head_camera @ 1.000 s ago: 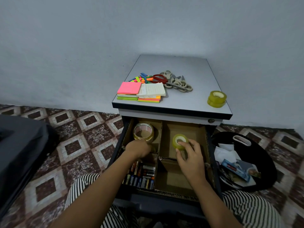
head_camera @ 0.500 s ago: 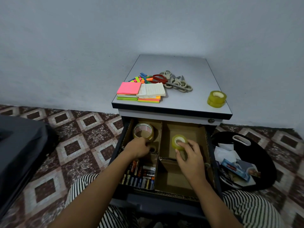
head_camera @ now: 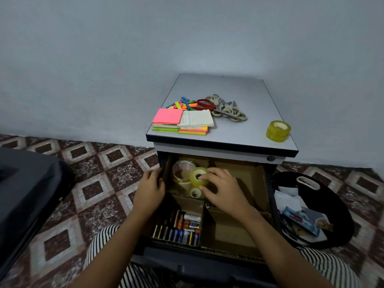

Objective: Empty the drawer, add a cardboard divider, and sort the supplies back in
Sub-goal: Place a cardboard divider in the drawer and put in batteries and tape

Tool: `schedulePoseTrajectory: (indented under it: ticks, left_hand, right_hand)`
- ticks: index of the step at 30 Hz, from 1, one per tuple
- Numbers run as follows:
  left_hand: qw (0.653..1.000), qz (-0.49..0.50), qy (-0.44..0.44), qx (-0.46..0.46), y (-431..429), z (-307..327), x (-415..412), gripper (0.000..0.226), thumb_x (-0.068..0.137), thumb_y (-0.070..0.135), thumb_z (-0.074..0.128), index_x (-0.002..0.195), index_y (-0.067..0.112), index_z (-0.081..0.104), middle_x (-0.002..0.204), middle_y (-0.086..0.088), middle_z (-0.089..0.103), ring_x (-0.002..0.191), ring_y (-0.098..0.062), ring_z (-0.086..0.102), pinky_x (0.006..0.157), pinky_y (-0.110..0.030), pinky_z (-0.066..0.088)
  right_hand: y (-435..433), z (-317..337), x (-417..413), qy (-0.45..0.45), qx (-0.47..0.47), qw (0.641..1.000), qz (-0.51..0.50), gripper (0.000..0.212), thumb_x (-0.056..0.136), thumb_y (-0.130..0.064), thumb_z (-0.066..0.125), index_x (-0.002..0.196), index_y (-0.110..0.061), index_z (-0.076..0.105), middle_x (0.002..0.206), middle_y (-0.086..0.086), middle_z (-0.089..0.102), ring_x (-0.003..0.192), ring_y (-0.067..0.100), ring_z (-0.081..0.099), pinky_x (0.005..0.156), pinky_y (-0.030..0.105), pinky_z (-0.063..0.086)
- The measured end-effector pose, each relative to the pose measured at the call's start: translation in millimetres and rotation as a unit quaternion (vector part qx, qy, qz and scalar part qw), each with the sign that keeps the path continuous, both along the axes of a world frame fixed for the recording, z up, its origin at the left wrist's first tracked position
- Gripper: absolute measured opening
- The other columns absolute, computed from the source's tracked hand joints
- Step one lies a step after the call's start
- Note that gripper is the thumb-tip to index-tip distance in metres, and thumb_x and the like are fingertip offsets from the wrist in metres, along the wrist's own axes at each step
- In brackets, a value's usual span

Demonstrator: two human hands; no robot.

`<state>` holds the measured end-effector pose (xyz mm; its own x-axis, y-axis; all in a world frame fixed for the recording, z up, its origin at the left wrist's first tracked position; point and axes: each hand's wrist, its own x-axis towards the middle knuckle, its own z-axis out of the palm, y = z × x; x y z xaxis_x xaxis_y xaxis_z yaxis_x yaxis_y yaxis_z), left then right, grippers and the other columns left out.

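The right hand [head_camera: 223, 189], just below the middle of the frame, pinches a small yellow-green roll of clear tape [head_camera: 198, 177] between thumb and curled fingers. It holds the roll on edge above the back-left pocket of the brown cardboard divider [head_camera: 187, 202]. That pocket already holds a large roll of clear packing tape [head_camera: 181, 173] and another small pale roll [head_camera: 195, 193]. I'd guess the held roll could land on their rims and sit tilted, or tip over the centre wall into the right-hand pocket. The wrist lies across that centre wall, and a push there might buckle the cardboard. The left hand [head_camera: 149, 188] grips the left side of the dark metal drawer [head_camera: 197, 265], fingers hooked at its edge, which should steady it. Lower down, mixed batteries [head_camera: 180, 225] fill the front-left pocket. Two stacked yellow tape rolls [head_camera: 278, 130] wait on the grey cabinet top [head_camera: 239, 86], right of centre.
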<state>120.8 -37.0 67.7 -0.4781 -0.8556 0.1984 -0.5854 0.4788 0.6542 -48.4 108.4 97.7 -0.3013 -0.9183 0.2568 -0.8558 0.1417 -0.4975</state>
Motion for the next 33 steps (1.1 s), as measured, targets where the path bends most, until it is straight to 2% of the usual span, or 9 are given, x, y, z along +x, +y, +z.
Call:
schedulePoseTrajectory:
  ticks: [4,12,17,25,33]
  left_hand:
    - [0.998,0.007,-0.002,0.066,-4,-2,-2,0.044,0.097,0.019,0.045,0.14,0.011,0.041,0.137,-0.011,0.046,0.122,-0.026,0.047,0.095,-0.034,0.04]
    - [0.996,0.001,0.004,0.084,-6,-4,1,0.045,0.097,0.022,0.046,0.141,0.014,0.041,0.139,-0.012,0.044,0.124,-0.025,0.045,0.098,-0.033,0.039]
    - [0.997,0.002,0.0,0.08,-6,-5,1,0.045,0.098,0.022,0.045,0.141,0.015,0.04,0.139,-0.011,0.045,0.125,-0.024,0.044,0.099,-0.033,0.039]
    - [0.997,0.006,0.005,0.079,-7,-7,0,0.045,0.097,0.022,0.046,0.141,0.015,0.04,0.139,-0.01,0.045,0.125,-0.023,0.044,0.098,-0.032,0.038]
    - [0.996,0.003,0.003,0.085,-8,-8,1,0.044,0.097,0.023,0.046,0.141,0.017,0.041,0.137,-0.008,0.046,0.121,-0.022,0.047,0.095,-0.03,0.04]
  right_hand:
    - [-33,8,5,0.094,0.097,0.988,0.074,0.034,0.093,-0.036,0.053,0.126,-0.03,0.055,0.14,-0.007,0.044,0.127,0.016,0.035,0.102,0.04,0.032]
    - [-76,2,17,0.155,0.209,0.95,0.17,0.032,0.09,-0.031,0.058,0.122,-0.029,0.058,0.138,-0.005,0.048,0.132,0.024,0.033,0.102,0.048,0.032]
    - [-86,-6,21,0.148,0.235,0.947,0.16,0.027,0.09,-0.033,0.058,0.117,-0.032,0.064,0.145,0.002,0.029,0.136,0.029,0.022,0.107,0.046,0.024]
    - [-95,-12,24,0.16,0.243,0.946,0.143,0.02,0.088,-0.035,0.06,0.106,-0.032,0.069,0.145,0.004,0.027,0.135,0.032,0.021,0.108,0.047,0.021]
    - [-103,-17,23,0.197,0.263,0.93,0.162,0.027,0.09,-0.026,0.057,0.115,-0.028,0.065,0.145,0.005,0.025,0.136,0.033,0.016,0.112,0.048,0.014]
